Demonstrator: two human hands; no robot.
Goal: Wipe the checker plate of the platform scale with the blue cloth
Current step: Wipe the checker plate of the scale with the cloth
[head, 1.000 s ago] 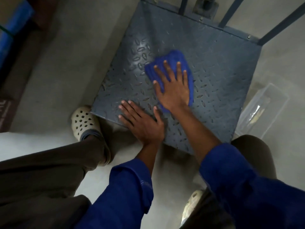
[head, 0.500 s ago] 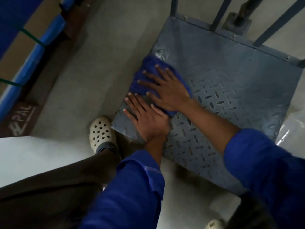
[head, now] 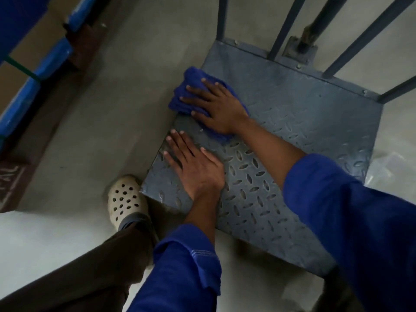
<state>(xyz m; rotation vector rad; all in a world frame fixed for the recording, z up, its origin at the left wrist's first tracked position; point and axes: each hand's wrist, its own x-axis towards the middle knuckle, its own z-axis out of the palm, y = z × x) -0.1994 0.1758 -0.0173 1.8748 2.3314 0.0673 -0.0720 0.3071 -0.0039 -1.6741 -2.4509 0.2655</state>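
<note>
While much of the blue cloth (head: 188, 95) lies hidden under the right hand (head: 216, 106), its bunched folds show past the fingertips and a strip shows below the palm, so its full outline cannot be made out. It sits on the checker plate (head: 292, 136) at that plate's left edge, about midway along it, and part of the bundle overhangs the edge above the floor (head: 126, 113). What shows of it runs roughly along that edge, from the far side of the plate toward the near side. The right hand lies flat on the cloth with fingers spread and pointing toward the plate's left edge; its grip is a pressing one, palm down, with no fingers curled around the fabric.

Nearer the plate's front left corner, the left hand (head: 193, 167) rests flat on the bare metal, open and holding nothing, fingers aimed toward the left edge just below the cloth. The two hands are close but apart.

Blue sleeves (head: 351, 221) cover much of the plate's near and right side, and the plate's front right corner is hidden behind the right one. Dark upright bars (head: 282, 28) rise from the plate's far edge and are cut off by the top of the frame. Just beside the plate's front left corner stands a pale perforated clog (head: 125, 199), its heel hidden by a dark trouser leg (head: 90, 271). Something clear and shiny beyond the plate's right edge is too blurred to identify.
</note>
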